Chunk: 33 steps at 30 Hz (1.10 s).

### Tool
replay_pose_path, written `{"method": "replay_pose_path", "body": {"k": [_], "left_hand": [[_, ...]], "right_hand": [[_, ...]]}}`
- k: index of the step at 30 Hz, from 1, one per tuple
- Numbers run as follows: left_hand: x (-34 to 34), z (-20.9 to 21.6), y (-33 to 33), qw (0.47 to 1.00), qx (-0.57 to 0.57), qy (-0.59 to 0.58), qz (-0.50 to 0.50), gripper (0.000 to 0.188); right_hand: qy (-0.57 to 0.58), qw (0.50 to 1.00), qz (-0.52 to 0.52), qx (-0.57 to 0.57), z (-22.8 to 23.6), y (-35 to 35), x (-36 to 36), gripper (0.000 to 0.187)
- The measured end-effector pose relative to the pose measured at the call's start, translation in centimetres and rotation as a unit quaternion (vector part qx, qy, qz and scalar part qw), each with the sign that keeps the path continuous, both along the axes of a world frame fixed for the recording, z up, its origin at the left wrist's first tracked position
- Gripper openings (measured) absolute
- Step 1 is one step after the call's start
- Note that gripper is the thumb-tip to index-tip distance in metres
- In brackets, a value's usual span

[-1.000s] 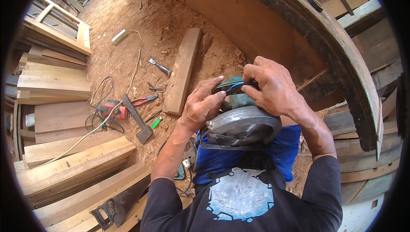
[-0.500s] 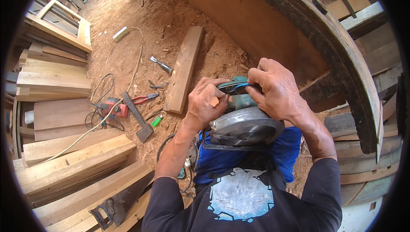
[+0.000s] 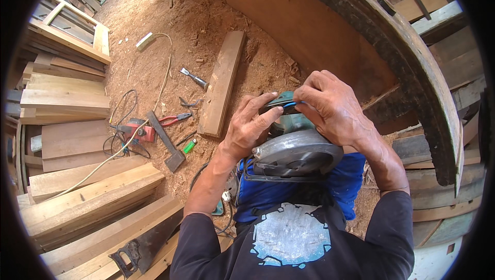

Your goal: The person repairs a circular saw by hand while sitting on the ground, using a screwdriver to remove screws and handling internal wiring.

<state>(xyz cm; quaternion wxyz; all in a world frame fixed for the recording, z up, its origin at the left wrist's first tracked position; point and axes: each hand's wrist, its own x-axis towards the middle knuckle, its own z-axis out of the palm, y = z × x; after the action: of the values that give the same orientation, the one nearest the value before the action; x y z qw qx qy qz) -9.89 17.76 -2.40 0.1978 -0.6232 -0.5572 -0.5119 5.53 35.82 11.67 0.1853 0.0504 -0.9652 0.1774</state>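
A circular saw (image 3: 296, 154) with a grey blade guard and a green body lies across my lap, over blue cloth. Its green handle (image 3: 282, 98) points away from me, and a short blue wire (image 3: 289, 105) shows at an opening in it. My left hand (image 3: 249, 125) grips the handle's left side, forefinger on top and thumb beside the wire. With thumb and fingers closed, my right hand (image 3: 332, 106) pinches the wire's right end against the handle. The right fingertips are partly hidden.
On the sawdust floor at left lie a hammer (image 3: 166, 143), red-handled pliers (image 3: 176, 119), a chisel (image 3: 194, 79), a green lighter (image 3: 190, 146), and a red power tool (image 3: 139, 130) with cords. A wooden plank (image 3: 223, 84) lies ahead. A large curved wooden piece (image 3: 412, 48) arches at right.
My left forefinger and thumb have straightened and shifted along the handle toward the wire. The right hand has shifted slightly on the wire; the saw stays on my lap.
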Motion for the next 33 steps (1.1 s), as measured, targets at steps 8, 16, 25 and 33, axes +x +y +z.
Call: {"method": "replay_pose_path", "body": {"k": [8, 16, 25, 33], "left_hand": [[0.2, 1.7, -0.5, 0.999, -0.053, 0.0, 0.011, 0.046], [0.1, 1.2, 0.3, 0.999, -0.044, 0.021, 0.023, 0.034], [0.6, 1.5, 1.2, 0.999, 0.006, -0.017, 0.028, 0.023], [0.7, 1.2, 1.0, 0.999, -0.012, -0.042, 0.021, 0.026]], "right_hand": [[-0.009, 0.998, 0.02, 0.056, 0.5, 0.6, -0.4, 0.008], [-0.048, 0.997, -0.025, 0.06, 0.4, 0.2, -0.4, 0.012], [-0.091, 0.978, -0.034, -0.186, 1.5, 3.4, 2.1, 0.045], [-0.091, 0.971, -0.012, -0.222, 1.5, 3.3, 2.2, 0.048]]}}
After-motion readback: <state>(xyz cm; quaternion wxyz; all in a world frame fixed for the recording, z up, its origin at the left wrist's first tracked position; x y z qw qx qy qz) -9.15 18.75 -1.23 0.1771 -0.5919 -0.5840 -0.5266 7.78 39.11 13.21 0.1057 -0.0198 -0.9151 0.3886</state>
